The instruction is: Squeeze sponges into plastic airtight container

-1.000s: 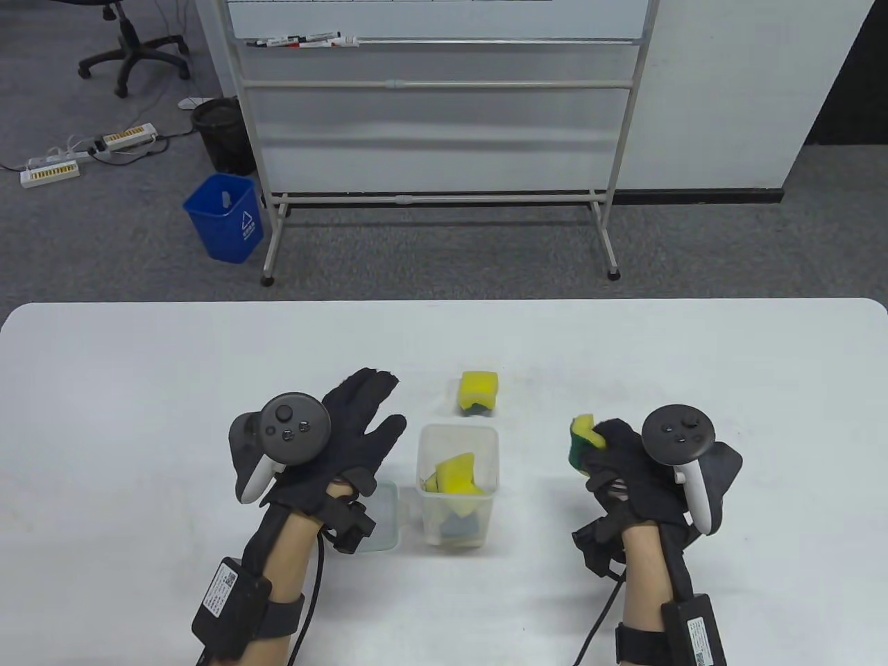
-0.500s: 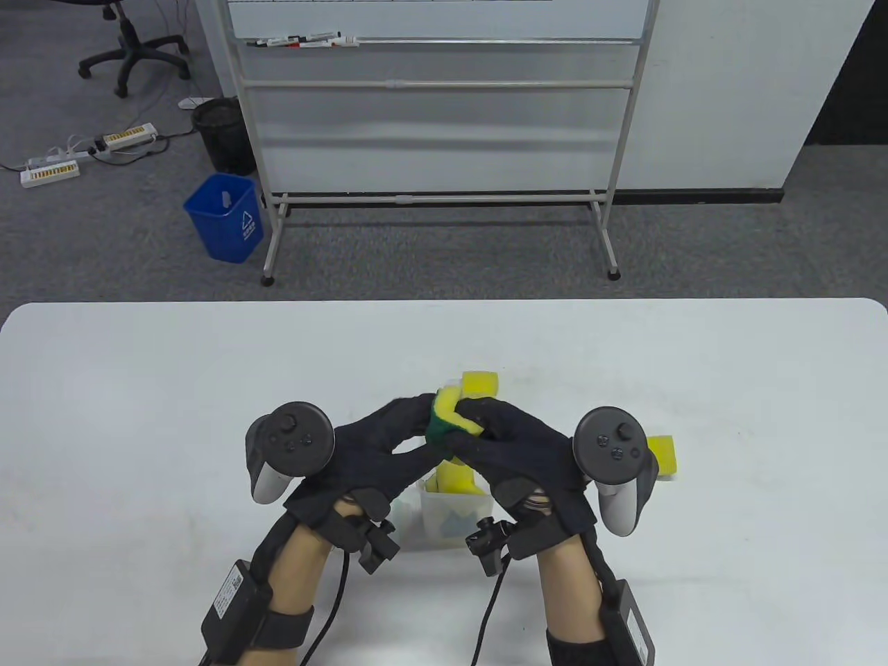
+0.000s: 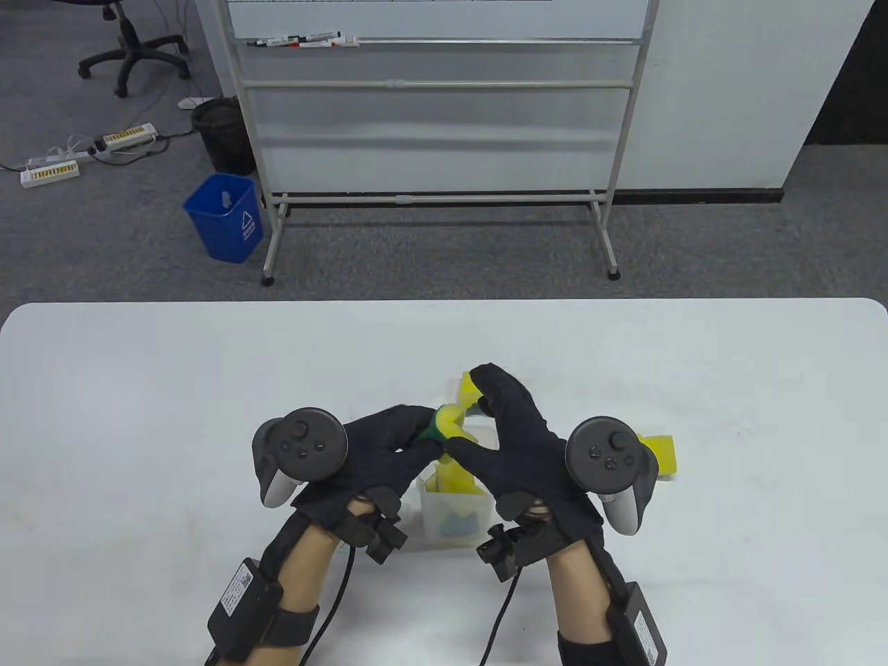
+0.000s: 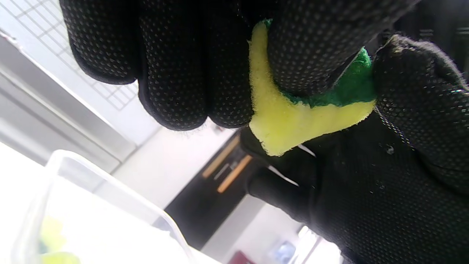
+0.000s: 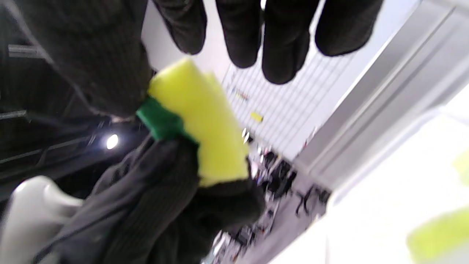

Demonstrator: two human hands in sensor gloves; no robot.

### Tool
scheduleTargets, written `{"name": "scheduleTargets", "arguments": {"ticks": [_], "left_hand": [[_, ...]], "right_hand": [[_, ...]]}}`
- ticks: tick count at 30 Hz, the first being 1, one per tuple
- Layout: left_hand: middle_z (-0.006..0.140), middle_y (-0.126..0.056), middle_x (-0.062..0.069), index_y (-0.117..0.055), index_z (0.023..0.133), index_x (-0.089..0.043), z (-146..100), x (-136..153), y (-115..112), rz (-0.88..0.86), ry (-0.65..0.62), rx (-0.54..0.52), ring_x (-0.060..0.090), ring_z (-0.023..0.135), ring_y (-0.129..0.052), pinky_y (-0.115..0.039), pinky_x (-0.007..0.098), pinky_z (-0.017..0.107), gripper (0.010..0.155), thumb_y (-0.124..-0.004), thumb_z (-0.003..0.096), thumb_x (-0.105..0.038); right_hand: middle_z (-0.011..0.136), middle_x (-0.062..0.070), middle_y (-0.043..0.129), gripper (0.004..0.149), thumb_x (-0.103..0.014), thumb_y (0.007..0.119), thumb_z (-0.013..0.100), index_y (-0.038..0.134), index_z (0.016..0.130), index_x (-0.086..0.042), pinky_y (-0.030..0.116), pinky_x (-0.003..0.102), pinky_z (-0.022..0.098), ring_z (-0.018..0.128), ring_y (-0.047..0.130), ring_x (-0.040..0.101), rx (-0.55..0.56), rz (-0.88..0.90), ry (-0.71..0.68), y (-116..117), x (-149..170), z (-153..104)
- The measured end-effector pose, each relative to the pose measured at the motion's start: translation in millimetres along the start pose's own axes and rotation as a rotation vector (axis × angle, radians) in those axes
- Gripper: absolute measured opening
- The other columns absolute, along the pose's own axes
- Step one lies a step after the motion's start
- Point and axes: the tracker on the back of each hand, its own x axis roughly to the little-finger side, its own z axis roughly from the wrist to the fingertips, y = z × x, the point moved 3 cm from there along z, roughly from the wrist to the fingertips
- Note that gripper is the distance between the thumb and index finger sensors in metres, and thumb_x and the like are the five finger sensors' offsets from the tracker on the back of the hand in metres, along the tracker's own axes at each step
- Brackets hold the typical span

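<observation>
My left hand (image 3: 424, 436) pinches a folded yellow-and-green sponge (image 3: 447, 420) just above the clear plastic container (image 3: 454, 522). The left wrist view shows those fingers squeezing the sponge (image 4: 289, 124) over the container rim (image 4: 110, 182). My right hand (image 3: 476, 415) is beside it with its fingers spread and lifted off the sponge, and its thumb lies close under the sponge. The right wrist view shows the sponge (image 5: 199, 128) below my open fingers (image 5: 282, 44). Another sponge (image 3: 452, 480) lies inside the container.
A loose sponge (image 3: 659, 454) lies on the white table (image 3: 139, 430) right of my right hand. Another sponge (image 3: 470, 390) sits just behind the container, partly hidden by my right fingers. A whiteboard stand is on the floor beyond the table.
My right hand carried the sponge from the right to above the container. My left hand took hold of it, and my right fingers opened off it.
</observation>
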Motion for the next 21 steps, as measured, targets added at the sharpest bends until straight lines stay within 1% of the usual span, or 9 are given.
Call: {"name": "scheduleTargets", "arguments": {"ticks": [2, 4, 7, 9, 11, 13, 15, 18, 21], "left_hand": [[0.072, -0.102, 0.008, -0.084, 0.086, -0.017, 0.3, -1.7, -2.1, 0.014, -0.005, 0.009, 0.028, 0.062, -0.101, -0.082, 0.053, 0.059, 0.048, -0.086, 0.0437, -0.039], [0.071, -0.102, 0.008, -0.085, 0.086, -0.017, 0.9, -0.2, -3.4, 0.016, 0.001, 0.011, 0.028, 0.062, -0.102, -0.083, 0.053, 0.059, 0.047, -0.086, 0.0434, -0.039], [0.069, -0.103, 0.007, -0.086, 0.085, -0.017, 0.0, 8.0, -2.6, 0.024, 0.05, -0.037, 0.026, 0.06, -0.103, -0.084, 0.052, 0.057, 0.048, -0.086, 0.043, -0.041], [0.07, -0.103, 0.007, -0.086, 0.085, -0.017, 0.6, 9.5, -7.4, 0.012, 0.059, -0.002, 0.026, 0.06, -0.103, -0.084, 0.052, 0.057, 0.048, -0.086, 0.0431, -0.041], [0.07, -0.103, 0.007, -0.085, 0.085, -0.018, 0.9, 9.7, -9.6, 0.047, 0.062, -0.019, 0.027, 0.06, -0.103, -0.084, 0.052, 0.057, 0.048, -0.086, 0.0435, -0.041], [0.075, -0.102, 0.007, -0.083, 0.088, -0.019, 1.9, 10.2, -12.3, 0.079, 0.068, 0.001, 0.027, 0.064, -0.102, -0.083, 0.052, 0.059, 0.05, -0.084, 0.0445, -0.043], [0.086, -0.095, 0.008, -0.077, 0.095, -0.02, 0.9, 11.8, -15.3, 0.104, 0.095, 0.04, 0.031, 0.075, -0.097, -0.078, 0.055, 0.063, 0.056, -0.082, 0.0461, -0.046], [0.094, -0.09, 0.009, -0.073, 0.098, -0.02, -0.5, 14.6, -10.6, 0.18, 0.111, -0.037, 0.034, 0.083, -0.092, -0.076, 0.057, 0.066, 0.06, -0.083, 0.0458, -0.048], [0.095, -0.089, 0.009, -0.073, 0.098, -0.021, -2.1, 18.4, -4.5, 0.192, 0.131, -0.078, 0.034, 0.084, -0.091, -0.075, 0.057, 0.066, 0.06, -0.082, 0.0458, -0.048]], "right_hand": [[0.113, 0.014, 0.068, 0.08, -0.045, 0.093, 0.043, 0.057, 0.112, -0.025, 0.06, 0.063, 0.07, 0.097, 0.078, 0.044, -0.09, 0.049, -0.016, 5.2, 0.0, 1.9], [0.108, 0.015, 0.073, 0.074, -0.041, 0.093, 0.044, 0.064, 0.109, -0.022, 0.063, 0.061, 0.068, 0.09, 0.085, 0.041, -0.11, 0.022, -0.019, 8.2, -2.8, 1.6], [0.095, 0.009, 0.087, 0.065, -0.036, 0.094, 0.043, 0.074, 0.102, -0.02, 0.068, 0.058, 0.066, 0.08, 0.093, 0.033, 0.031, -0.165, -0.049, 4.0, -11.4, -0.8], [0.084, 0.006, 0.095, 0.057, -0.034, 0.094, 0.041, 0.082, 0.094, -0.019, 0.073, 0.055, 0.063, 0.069, 0.1, 0.028, 0.145, -0.279, -0.082, 3.8, -16.2, -2.3], [0.073, 0.006, 0.101, 0.052, -0.034, 0.096, 0.038, 0.088, 0.086, -0.017, 0.076, 0.053, 0.06, 0.059, 0.104, 0.025, 0.238, -0.319, -0.092, 3.3, -17.4, -4.5], [0.069, 0.005, 0.103, 0.05, -0.034, 0.097, 0.037, 0.09, 0.083, -0.017, 0.078, 0.052, 0.059, 0.055, 0.106, 0.024, 0.272, -0.349, -0.082, 2.4, -17.5, -6.1], [0.067, 0.005, 0.103, 0.048, -0.034, 0.098, 0.036, 0.092, 0.081, -0.016, 0.078, 0.052, 0.059, 0.053, 0.106, 0.024, 0.298, -0.386, -0.067, 1.6, -17.6, -7.2], [0.065, 0.005, 0.104, 0.047, -0.034, 0.1, 0.035, 0.094, 0.078, -0.016, 0.077, 0.052, 0.059, 0.053, 0.105, 0.025, 0.336, -0.569, -0.043, 2.3, -18.6, -7.8], [0.066, 0.002, 0.105, 0.045, -0.035, 0.102, 0.034, 0.096, 0.076, -0.019, 0.075, 0.053, 0.062, 0.059, 0.104, 0.026, 0.274, -0.703, -0.022, 11.9, -15.6, -4.3]]}}
